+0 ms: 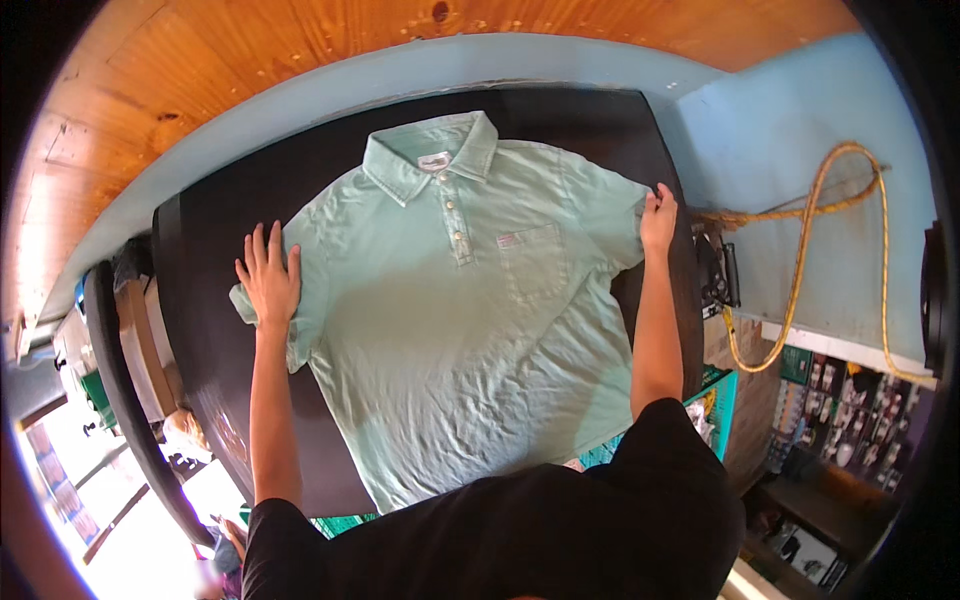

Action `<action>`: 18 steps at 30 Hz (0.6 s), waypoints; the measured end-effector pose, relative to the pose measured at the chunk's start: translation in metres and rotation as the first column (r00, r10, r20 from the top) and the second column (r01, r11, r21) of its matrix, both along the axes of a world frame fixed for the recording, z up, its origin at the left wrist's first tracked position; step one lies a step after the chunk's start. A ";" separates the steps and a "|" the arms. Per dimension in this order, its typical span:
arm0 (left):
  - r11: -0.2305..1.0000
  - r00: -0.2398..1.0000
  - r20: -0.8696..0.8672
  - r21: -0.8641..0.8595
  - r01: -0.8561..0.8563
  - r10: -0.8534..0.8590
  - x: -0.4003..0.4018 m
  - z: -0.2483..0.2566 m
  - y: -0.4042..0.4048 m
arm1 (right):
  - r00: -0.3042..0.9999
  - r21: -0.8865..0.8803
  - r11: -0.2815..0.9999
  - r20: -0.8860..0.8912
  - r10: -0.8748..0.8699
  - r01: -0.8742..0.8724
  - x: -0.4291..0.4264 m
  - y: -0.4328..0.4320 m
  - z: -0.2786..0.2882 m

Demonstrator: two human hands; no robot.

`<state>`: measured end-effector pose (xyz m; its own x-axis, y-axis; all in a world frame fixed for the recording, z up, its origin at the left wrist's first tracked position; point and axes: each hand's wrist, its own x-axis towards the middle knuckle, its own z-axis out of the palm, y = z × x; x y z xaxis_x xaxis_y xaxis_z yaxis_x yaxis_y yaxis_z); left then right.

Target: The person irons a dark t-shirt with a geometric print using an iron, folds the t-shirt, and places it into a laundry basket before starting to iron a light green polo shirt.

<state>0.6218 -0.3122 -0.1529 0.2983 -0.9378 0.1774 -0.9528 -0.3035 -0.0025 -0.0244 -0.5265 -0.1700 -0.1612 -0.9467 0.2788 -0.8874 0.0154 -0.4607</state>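
Note:
A pale green short-sleeved polo shirt (420, 300) lies front up, its collar toward the far side of a black padded board (217, 217). It has a buttoned placket and a chest pocket (532, 262). Creases run across the lower body of the shirt, and my torso hides part of its hem. My left hand (268, 283) rests flat on the left sleeve with fingers spread, and the sleeve is bunched beneath it. At the right sleeve's hem, my right hand (658, 219) has its fingers curled on the fabric edge.
A steam iron (720, 274) stands right of the board, beside a looped yellow cord (810, 217) on the blue wall. Teal plastic baskets (724, 412) sit below the board's edge. Shelves (840, 405) with small goods are at right. Another person (229, 555) is at lower left.

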 end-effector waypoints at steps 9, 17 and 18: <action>0.984 0.998 0.059 -0.172 0.038 -0.028 0.012 0.003 -0.028 | 0.981 0.071 0.987 0.122 -0.150 0.142 0.014 -0.059 -0.004; 0.965 0.995 -0.042 -0.251 0.078 -0.092 -0.011 0.016 -0.012 | 0.992 -0.072 0.997 0.126 0.021 -0.012 -0.014 -0.024 0.004; 0.963 0.994 -0.039 -0.254 0.091 -0.104 -0.026 0.023 -0.007 | 0.985 -0.016 1.000 0.175 -0.012 0.015 -0.029 -0.002 0.007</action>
<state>0.5959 -0.3193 -0.1301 0.2225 -0.8900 0.3981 -0.9747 -0.1936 0.1120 -0.0530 -0.5289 -0.1634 -0.2218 -0.9395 0.2611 -0.7931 0.0181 -0.6089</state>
